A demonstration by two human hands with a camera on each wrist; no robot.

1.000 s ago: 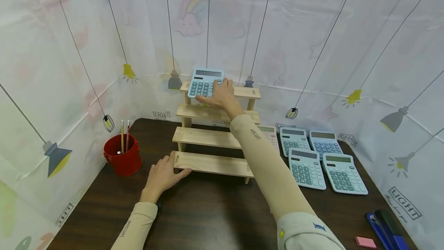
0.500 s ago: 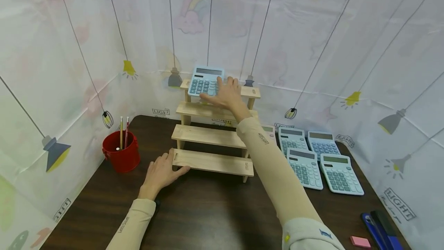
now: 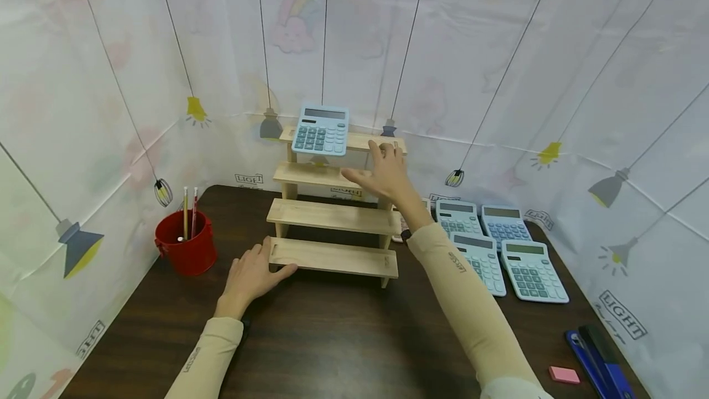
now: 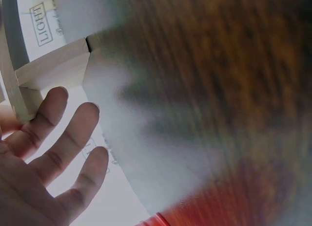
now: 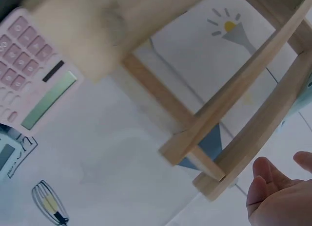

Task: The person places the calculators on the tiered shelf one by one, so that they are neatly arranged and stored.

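Observation:
A light-blue calculator leans face forward on the top step of a wooden tiered display stand, left of its middle. My right hand is apart from it to the lower right, fingers spread and holding nothing, in front of the upper steps. In the right wrist view, part of my right hand shows beside the stand's planks. My left hand rests against the left end of the bottom step, thumb along the front edge. Its fingers look extended and spread in the left wrist view.
Several more calculators lie right of the stand, including a pink one. A red bucket with pencils stands at left. A pink eraser and blue stationery lie at front right. Printed sheets line the back and sides.
My right hand has let go of the calculator and drawn back to the right and down. The calculator stays on the top step. My left hand keeps its place at the bottom step.

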